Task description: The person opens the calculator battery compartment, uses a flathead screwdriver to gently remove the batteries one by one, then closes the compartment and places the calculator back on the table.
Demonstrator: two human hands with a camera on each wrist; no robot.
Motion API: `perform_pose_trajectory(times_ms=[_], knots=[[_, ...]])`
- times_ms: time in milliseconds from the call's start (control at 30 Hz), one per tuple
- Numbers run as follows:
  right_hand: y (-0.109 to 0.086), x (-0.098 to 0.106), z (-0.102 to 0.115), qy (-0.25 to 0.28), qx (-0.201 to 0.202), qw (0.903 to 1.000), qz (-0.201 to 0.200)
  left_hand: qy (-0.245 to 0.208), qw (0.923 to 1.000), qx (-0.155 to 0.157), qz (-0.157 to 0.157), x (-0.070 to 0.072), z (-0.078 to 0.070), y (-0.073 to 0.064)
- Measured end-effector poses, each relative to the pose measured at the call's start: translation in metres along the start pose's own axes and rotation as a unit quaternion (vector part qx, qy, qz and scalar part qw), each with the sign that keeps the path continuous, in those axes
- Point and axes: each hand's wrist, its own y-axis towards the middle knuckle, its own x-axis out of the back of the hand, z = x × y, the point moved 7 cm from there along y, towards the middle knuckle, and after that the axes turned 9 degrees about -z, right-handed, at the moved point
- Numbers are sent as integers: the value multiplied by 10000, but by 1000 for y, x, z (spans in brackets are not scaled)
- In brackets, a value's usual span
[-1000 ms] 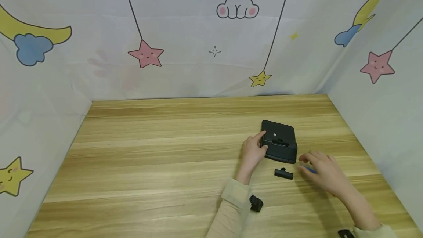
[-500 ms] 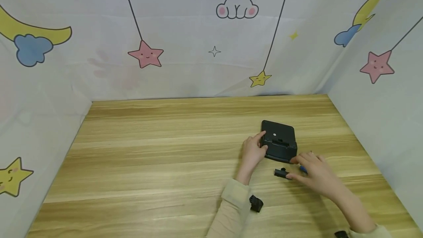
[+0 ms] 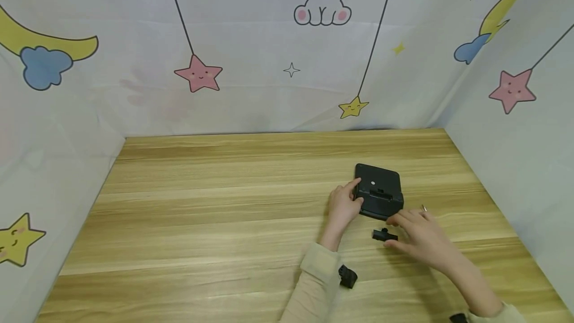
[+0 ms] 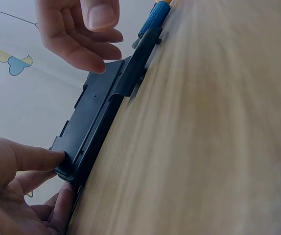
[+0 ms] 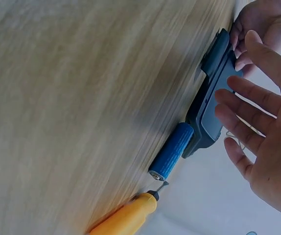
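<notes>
A flat black electronic device [image 3: 378,176] with a slot in its raised near part lies at the table's right side. My left hand [image 3: 343,208] grips its left edge, the thumb pressing near a corner in the left wrist view. Just in front of the device lies a small black cover [image 3: 384,235] with a tab. My right hand [image 3: 423,241] hovers beside that cover, thumb and fingers spread around its right end and holding nothing. In the right wrist view a blue battery [image 5: 171,151] lies beside the device; from the head it is hidden.
A yellow-handled screwdriver [image 5: 128,218] lies past the battery, its tip towards it. A small black camera [image 3: 347,276] shows at the left sleeve. The wooden table [image 3: 202,213] meets patterned white cloth [image 3: 255,64] at its back and sides.
My right hand has moved left from beside the device to the small cover, its fingers spread. The blue battery has gone out of the head view behind it. The left hand keeps still.
</notes>
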Motion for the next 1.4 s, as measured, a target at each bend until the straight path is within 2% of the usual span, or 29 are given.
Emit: perform_pose_trajectory(times_ms=[400,1400], knots=[[1,-4,9,-155,479,9984,-273,68,10000,48,-36,1,0,-1],[3,-11,10,-225,419,9989,-46,-85,10000,1,-5,3,-1,-2]])
